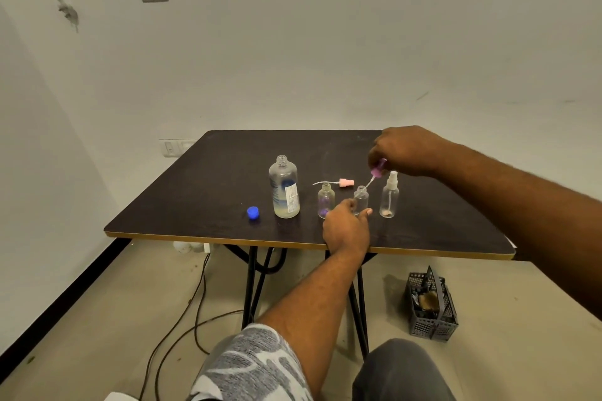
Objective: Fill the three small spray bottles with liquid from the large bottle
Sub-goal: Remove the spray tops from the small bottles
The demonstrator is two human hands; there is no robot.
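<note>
On a dark brown rectangular table [228, 153] with a pale yellow edge, set against a white wall, stands a large clear plastic bottle [284, 187] with its neck open and a white printed label on its side; a low layer of pale liquid sits at its bottom. Its round blue cap [253, 213] lies on the tabletop just to its left. To the right of the large bottle stand three small clear spray bottles in a row. The first small bottle [325, 200] is open, and a purple tint shows near its base. Behind it lies a pink spray pump [342, 183] on its side, with a thin white tube pointing left. The middle small bottle [361, 197] is also open; the left hand [347, 229] holds it near the base, thumb and fingers closed around it. The right hand [407, 150] hovers above, fingertips pinched on a purple spray pump [378, 169], whose thin tube slants down toward the middle bottle's mouth. The third small bottle [389, 197] is upright just to the right, with a white pump fitted on top. Below the table, on the floor, sits a grey slotted plastic basket [431, 306]
</note>
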